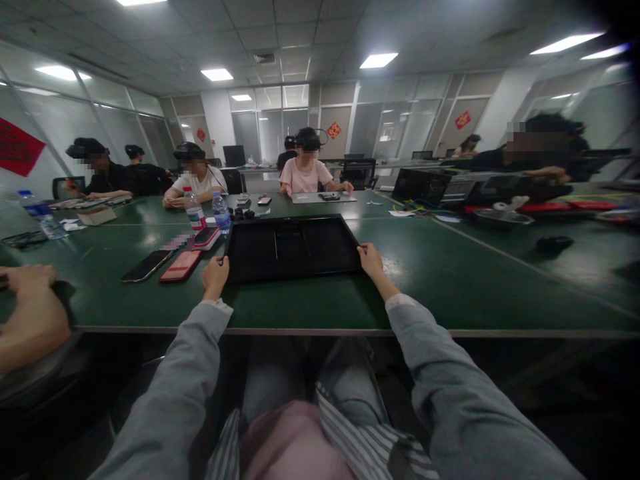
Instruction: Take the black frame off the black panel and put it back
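A wide black monitor-like panel [250, 257] with a raised rim is on the green table in front of me. Pale thin lines show near its middle, and I cannot tell whether they are reflections or parts. My left hand [216, 275] grips its left edge near the front corner, fingers closed on the rim. On the opposite side, my right hand [370, 259] is closed around the right edge. The panel's underside is hidden. Left of it lie a dark phone [147, 266], a red-pink phone [181, 266] and another phone [205, 236] on a small stack.
Two bottles, one with a red label [194, 212] and one blue [220, 212], stand behind the phones. A neighbour's arm [37, 313] rests at the left edge. Across the green table [310, 305] people sit working. A metal bowl [503, 218] and a black mouse-like object [554, 244] are at right.
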A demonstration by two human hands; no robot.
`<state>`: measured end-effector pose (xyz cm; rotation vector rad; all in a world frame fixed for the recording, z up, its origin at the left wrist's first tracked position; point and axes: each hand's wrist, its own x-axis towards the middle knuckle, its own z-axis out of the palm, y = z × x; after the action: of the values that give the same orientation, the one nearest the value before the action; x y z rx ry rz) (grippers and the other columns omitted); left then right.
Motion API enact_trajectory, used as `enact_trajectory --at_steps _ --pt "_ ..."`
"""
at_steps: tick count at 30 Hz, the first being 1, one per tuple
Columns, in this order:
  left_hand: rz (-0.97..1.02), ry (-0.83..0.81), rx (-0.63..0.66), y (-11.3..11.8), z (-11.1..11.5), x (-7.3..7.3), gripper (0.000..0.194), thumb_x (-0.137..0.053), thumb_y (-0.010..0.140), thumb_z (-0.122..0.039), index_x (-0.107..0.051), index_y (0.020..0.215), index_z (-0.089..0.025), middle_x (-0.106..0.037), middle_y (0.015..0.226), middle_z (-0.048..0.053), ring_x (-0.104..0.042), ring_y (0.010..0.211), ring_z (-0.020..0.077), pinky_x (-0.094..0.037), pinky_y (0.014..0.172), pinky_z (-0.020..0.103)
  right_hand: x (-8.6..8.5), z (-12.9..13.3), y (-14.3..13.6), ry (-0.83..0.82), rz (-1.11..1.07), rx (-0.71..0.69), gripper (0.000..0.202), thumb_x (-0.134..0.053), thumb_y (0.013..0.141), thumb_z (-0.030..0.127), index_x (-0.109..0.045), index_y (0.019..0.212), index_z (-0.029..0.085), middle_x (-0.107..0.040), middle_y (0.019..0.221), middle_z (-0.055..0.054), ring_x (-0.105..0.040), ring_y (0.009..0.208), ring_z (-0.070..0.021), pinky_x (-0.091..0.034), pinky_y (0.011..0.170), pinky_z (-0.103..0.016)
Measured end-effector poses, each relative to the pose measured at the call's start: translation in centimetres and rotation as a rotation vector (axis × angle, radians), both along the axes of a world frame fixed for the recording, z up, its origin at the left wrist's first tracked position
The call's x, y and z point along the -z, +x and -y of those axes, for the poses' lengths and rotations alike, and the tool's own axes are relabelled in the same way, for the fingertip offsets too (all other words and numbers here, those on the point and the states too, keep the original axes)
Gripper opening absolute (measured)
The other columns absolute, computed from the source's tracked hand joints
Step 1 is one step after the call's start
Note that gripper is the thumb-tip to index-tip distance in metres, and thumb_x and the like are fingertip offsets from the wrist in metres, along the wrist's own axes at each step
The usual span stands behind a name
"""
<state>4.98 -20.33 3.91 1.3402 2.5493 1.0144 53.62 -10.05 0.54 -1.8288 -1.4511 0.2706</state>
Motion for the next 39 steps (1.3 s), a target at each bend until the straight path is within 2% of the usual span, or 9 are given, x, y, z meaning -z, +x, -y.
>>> enact_trajectory --at_steps 7,14,16,19,23,28,33,36,39 --pt "0.008 0.026 -0.011 -0.4 -0.4 0.4 0.043 -0.049 0.098 -0.048 -0.069 0.124 -0.020 -0.073 0.122 0.017 -0.067 0.116 0.0336 -0.051 0.095 0.043 -0.3 0.3 0.0 -0.015 0.008 0.001 0.038 -0.044 0.101 0.037 -0.061 0.128 0.017 -0.071 0.114 -0.017 -0.065 0.106 -0.0287 -0.046 0.093 -0.038" --pt "-0.026 0.019 -0.007 -0.4 -0.4 0.8 0.044 -0.048 0.098 -0.048 -0.069 0.123 -0.018 -0.074 0.115 0.019 -0.068 0.111 0.0368 -0.051 0.092 0.047 0.0 0.3 0.1 0.045 0.044 0.002 0.037 -0.043 0.102 0.037 -0.064 0.123 0.015 -0.071 0.111 -0.016 -0.065 0.105 -0.0270 -0.046 0.093 -0.037" --pt "-0.059 0.062 -0.003 -0.1 -0.2 0.8 0.042 -0.047 0.098 -0.045 -0.068 0.123 -0.017 -0.073 0.114 0.018 -0.068 0.109 0.0352 -0.051 0.092 0.046 0.1 0.2 0.2 0.089 0.071 0.024 0.037 -0.041 0.102 0.035 -0.063 0.122 0.013 -0.069 0.112 -0.018 -0.064 0.106 -0.0275 -0.046 0.094 -0.038" --pt "-0.210 0.212 -0.021 0.7 0.3 0.6 0.041 -0.046 0.099 -0.038 -0.065 0.126 -0.014 -0.069 0.122 0.019 -0.063 0.117 0.0340 -0.047 0.098 0.047 -0.3 0.3 -0.1 0.252 0.150 0.119 0.039 -0.038 0.101 0.031 -0.063 0.120 0.008 -0.065 0.117 -0.023 -0.059 0.113 -0.0301 -0.043 0.100 -0.043" --pt "-0.403 0.348 0.048 2.3 0.9 -0.1 0.043 -0.041 0.100 -0.032 -0.060 0.133 -0.013 -0.061 0.133 0.021 -0.054 0.128 0.0348 -0.041 0.105 0.051 -1.2 1.0 -2.6 0.426 0.232 0.150 0.044 -0.034 0.102 0.032 -0.058 0.126 0.005 -0.057 0.129 -0.025 -0.049 0.126 -0.0334 -0.040 0.106 -0.050" --pt "-0.502 0.412 0.237 5.7 0.5 -0.5 0.044 -0.038 0.102 -0.031 -0.060 0.137 -0.015 -0.059 0.141 0.018 -0.051 0.133 0.0324 -0.038 0.111 0.049 -1.7 2.5 -8.8 0.511 0.325 -0.010 0.055 -0.029 0.105 0.041 -0.048 0.142 0.006 -0.046 0.148 -0.025 -0.038 0.140 -0.0330 -0.034 0.113 -0.051" --pt "-0.491 0.318 0.311 8.9 -0.8 0.7 0.055 -0.034 0.104 -0.042 -0.052 0.147 -0.013 -0.053 0.150 0.019 -0.048 0.137 0.0314 -0.042 0.110 0.047 -0.8 3.1 -12.4 0.396 0.465 -0.232 0.062 -0.026 0.106 0.047 -0.044 0.151 0.008 -0.034 0.161 -0.022 -0.026 0.151 -0.0318 -0.026 0.121 -0.052" --pt "-0.511 0.188 0.321 9.3 -1.3 1.4 0.062 -0.032 0.104 -0.049 -0.051 0.149 -0.012 -0.046 0.156 0.020 -0.042 0.142 0.0340 -0.039 0.114 0.050 -0.3 2.6 -12.5 0.264 0.536 -0.293 0.067 -0.024 0.106 0.050 -0.043 0.153 0.007 -0.026 0.166 -0.021 -0.017 0.156 -0.0309 -0.017 0.125 -0.052" --pt "-0.522 0.102 0.335 9.1 -1.7 1.7 0.067 -0.030 0.104 -0.054 -0.047 0.153 -0.012 -0.040 0.162 0.019 -0.037 0.147 0.0346 -0.035 0.117 0.051 -0.5 2.1 -12.2 0.129 0.550 -0.319 0.073 -0.021 0.106 0.054 -0.036 0.159 0.007 -0.019 0.170 -0.018 -0.012 0.158 -0.0288 -0.012 0.127 -0.048"
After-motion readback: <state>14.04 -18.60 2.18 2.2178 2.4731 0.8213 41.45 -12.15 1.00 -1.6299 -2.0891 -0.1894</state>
